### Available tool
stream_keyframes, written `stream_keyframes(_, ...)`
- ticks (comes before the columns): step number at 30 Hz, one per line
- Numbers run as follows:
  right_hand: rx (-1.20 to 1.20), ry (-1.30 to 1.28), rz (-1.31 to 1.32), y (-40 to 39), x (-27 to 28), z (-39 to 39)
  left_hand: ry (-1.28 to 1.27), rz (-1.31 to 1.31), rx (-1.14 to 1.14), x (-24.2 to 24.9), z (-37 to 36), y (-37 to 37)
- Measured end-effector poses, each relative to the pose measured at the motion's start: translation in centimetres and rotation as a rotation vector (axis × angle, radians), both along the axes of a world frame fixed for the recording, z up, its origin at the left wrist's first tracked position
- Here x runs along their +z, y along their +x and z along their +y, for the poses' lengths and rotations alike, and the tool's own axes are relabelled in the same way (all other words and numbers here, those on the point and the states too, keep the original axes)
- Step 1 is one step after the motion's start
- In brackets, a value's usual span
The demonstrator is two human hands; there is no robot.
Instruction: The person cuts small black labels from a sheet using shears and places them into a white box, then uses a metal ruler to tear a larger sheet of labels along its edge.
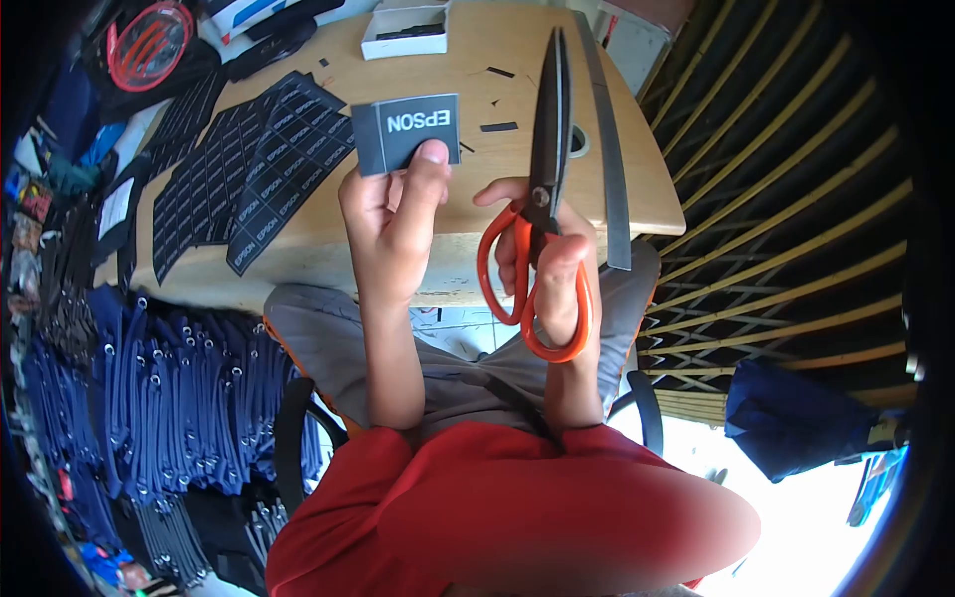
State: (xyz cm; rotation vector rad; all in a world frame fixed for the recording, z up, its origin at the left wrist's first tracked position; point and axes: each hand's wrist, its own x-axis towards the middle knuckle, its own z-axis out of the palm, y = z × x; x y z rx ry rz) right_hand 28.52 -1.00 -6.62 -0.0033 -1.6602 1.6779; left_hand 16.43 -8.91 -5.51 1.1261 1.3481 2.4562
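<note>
My left hand [398,224] pinches a small dark grey label [383,129] by its lower edge, thumb in front. White EPSON lettering on it reads upside down from here. In my right hand [557,269] are scissors [540,199] with orange handles, my fingers through the loops. Their dark blades point away from me and look closed together. Label and scissors are apart, both held up over the near part of the wooden table [468,189]. Sheets printed with rows of EPSON labels [288,159] lie left of my left hand.
A white open box [406,45] with dark pieces stands at the back. Dark scraps [499,127] lie on the table. A long metal ruler-like strip [609,149] runs along the right side. Blue lanyard-like straps [179,388] hang at the left; a folding gate [796,199] stands right.
</note>
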Motion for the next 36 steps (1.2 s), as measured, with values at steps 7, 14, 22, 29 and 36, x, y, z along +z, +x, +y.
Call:
stream_keyframes(7, 0.186, -0.302, -0.151, -1.2, 0.2, -2.1, 0.067, -0.008, -0.005, -0.5, -1.0, 0.0)
stream_keyframes(14, 0.26, -0.266, -0.047, -1.9, -1.7, -1.8, 0.017, -0.001, 0.123, -1.1, -1.1, -0.6)
stream_keyframes(22, 0.221, -0.101, -0.072, -3.3, -1.9, -1.9, 0.032, -0.001, 0.17, -1.1, -1.1, -0.5)
stream_keyframes(29, 0.184, -0.552, -0.037, -3.0, -0.4, -2.0, -0.082, -0.157, 0.156, -1.6, -0.1, -0.5)
stream_keyframes(36, 0.321, -0.557, 0.134, -2.0, -0.8, -0.8, -0.065, -0.297, -0.178, -2.3, 1.2, 0.0)
